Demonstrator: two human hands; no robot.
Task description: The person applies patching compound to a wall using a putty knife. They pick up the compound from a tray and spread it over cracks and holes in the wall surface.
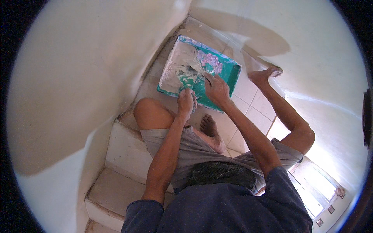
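A green rectangular tray (233, 77) smeared with plaster lies on the tiled floor between my legs. Pale wet plaster (176, 62) covers its left part, and a pinkish dried patch marks the far middle. My left hand (186, 102) grips the handle of a green, plaster-coated scraper (187, 80) at the tray's near edge. Over the tray's middle, my right hand (217, 90) is closed round a putty knife; its handle is mostly hidden by the fingers. The knife's coated blade (197, 67) points left, close to the scraper's head.
Tiled steps (114, 186) descend at the lower left. A pale wall (77, 77) rises close on the left, another wall (326, 58) on the right. My bare feet rest near the tray, one (210, 126) just below its near edge, one (266, 75) by the right wall.
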